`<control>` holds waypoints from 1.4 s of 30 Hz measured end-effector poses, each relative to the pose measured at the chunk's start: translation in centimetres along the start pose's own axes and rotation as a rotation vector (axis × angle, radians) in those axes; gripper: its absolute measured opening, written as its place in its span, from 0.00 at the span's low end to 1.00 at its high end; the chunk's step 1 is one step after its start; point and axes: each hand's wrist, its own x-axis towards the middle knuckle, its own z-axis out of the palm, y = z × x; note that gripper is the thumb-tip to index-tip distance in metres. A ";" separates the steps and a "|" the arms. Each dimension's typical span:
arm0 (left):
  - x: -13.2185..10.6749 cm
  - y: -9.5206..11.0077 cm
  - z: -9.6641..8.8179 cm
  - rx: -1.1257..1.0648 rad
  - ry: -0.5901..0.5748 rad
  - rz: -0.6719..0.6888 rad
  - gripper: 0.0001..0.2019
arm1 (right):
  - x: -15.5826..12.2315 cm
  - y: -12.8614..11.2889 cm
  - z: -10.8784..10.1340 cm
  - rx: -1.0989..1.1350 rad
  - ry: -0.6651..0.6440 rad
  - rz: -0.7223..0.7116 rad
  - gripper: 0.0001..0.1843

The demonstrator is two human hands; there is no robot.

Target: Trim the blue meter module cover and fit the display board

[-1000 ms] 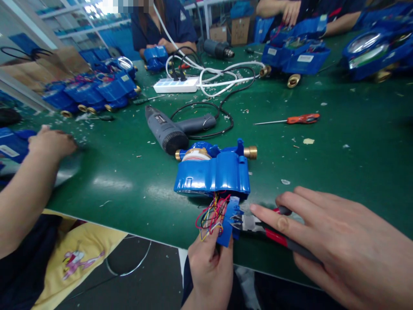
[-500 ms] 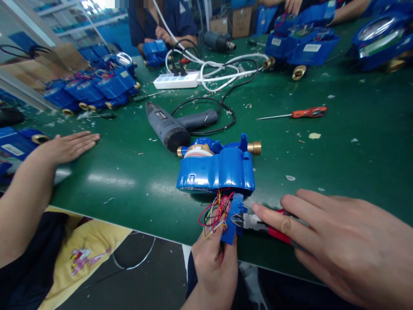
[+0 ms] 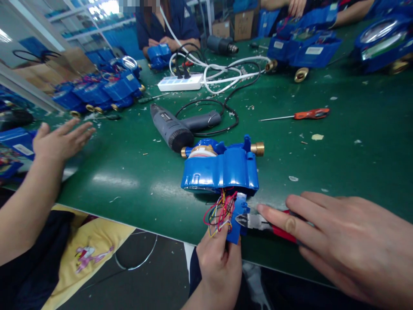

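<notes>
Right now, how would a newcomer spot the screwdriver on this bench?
On the green table, look right of the grey power drill, beyond the blue meter. The screwdriver lies alone: the one thin tool with an orange handle.

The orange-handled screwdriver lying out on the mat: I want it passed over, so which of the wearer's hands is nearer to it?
Right. The right hand, holding pliers, lies below the screwdriver; the left hand pinches a small blue part, farther left.

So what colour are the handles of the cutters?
Red and black; the head view shows the cutters under the right hand.
</notes>
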 end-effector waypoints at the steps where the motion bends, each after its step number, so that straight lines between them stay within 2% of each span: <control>1: 0.0 0.1 0.0 0.009 -0.011 0.000 0.10 | 0.1 0.0 -0.1 0.000 -0.009 -0.010 0.25; 4: -0.1 0.2 0.0 0.033 0.010 -0.011 0.11 | 0.1 0.1 -0.6 0.015 0.012 -0.017 0.24; 8: -0.1 0.1 0.0 0.027 0.067 -0.004 0.08 | -0.7 0.5 -1.3 -0.051 0.026 0.041 0.24; 12: -0.2 0.0 -0.1 0.030 0.044 -0.030 0.08 | -1.2 0.6 -1.0 -0.052 0.015 0.074 0.27; 17: -0.5 -0.2 -0.5 0.047 -0.050 -0.100 0.06 | -0.4 -0.2 -0.3 0.041 0.053 0.093 0.29; 24: -0.3 0.0 -0.1 0.003 0.069 -0.027 0.08 | 0.1 -0.7 -0.1 0.034 0.067 0.090 0.28; 34: -0.3 0.0 -0.1 0.001 0.027 -0.013 0.08 | 0.3 -0.3 0.0 -0.034 0.029 0.043 0.25; 42: -0.1 0.2 -0.4 -0.022 -0.032 -0.063 0.08 | 0.3 -0.4 0.3 -0.038 0.050 0.027 0.24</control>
